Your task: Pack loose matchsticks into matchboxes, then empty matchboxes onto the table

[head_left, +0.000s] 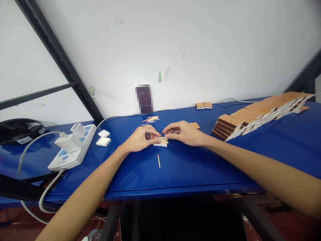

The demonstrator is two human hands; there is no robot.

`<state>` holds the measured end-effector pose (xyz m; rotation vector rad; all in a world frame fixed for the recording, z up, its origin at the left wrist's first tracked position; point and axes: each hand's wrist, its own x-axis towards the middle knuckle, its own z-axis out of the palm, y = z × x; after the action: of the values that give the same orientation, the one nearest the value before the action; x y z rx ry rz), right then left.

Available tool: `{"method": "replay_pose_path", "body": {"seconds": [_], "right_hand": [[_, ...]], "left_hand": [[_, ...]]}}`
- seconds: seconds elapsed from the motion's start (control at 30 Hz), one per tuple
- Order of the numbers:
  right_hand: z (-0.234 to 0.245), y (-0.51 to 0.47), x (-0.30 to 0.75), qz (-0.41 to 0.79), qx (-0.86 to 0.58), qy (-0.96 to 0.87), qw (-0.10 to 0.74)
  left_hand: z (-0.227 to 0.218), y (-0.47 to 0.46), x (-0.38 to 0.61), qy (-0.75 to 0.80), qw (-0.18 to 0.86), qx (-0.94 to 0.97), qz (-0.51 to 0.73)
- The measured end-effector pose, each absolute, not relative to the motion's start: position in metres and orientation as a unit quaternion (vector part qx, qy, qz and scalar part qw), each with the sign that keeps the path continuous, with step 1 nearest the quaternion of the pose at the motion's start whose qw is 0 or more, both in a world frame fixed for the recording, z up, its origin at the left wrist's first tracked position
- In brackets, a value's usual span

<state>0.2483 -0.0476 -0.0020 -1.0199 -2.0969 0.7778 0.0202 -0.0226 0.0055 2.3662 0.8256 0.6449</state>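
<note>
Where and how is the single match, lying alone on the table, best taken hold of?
I would pinch the single match mid-stick, from above, closing on its left and right sides: it lies flat on the blue table, red head pointing away from the person, both sides uncovered.

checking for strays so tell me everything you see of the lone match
The match is a thin, straight, pale stick, apparently wood, with a red head that looks unburnt. It lies flat on the blue table, head away from the near edge, between that edge and the white tray. Only the table touches it.
</note>
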Motion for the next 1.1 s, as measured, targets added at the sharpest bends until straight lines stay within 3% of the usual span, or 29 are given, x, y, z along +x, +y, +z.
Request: {"method": "replay_pose_path", "body": {"seconds": [0.1,0.27,0.37,0.53,0.7,0.93,1.1], "right_hand": [[0.005,-0.065,0.24,0.143,-0.384,-0.838,0.361],[0.0,-0.099,0.215,0.012,-0.334,-0.919,0.207],[-0.006,-0.108,0.208,0.004,-0.353,-0.922,0.157],[-0.003,-0.105,0.214,0.038,-0.365,-0.919,0.141],[0.002,-0.102,0.221,0.044,-0.405,-0.907,0.11],[0.001,-0.086,0.222,-0.047,-0.383,-0.902,0.193],[-0.003,-0.075,0.219,-0.089,-0.377,-0.9,0.199]], "left_hand": [[0.007,-0.021,0.019,0.321,0.264,0.87,0.267],[0.004,-0.013,0.012,0.351,0.26,0.857,0.275],[0.001,-0.01,0.009,0.361,0.22,0.873,0.245],[-0.001,-0.013,0.012,0.333,0.119,0.912,0.208],[-0.005,-0.014,0.016,0.329,0.086,0.918,0.204],[-0.009,-0.012,0.017,0.309,0.068,0.931,0.183],[-0.009,-0.011,0.017,0.306,0.06,0.934,0.175]]}}
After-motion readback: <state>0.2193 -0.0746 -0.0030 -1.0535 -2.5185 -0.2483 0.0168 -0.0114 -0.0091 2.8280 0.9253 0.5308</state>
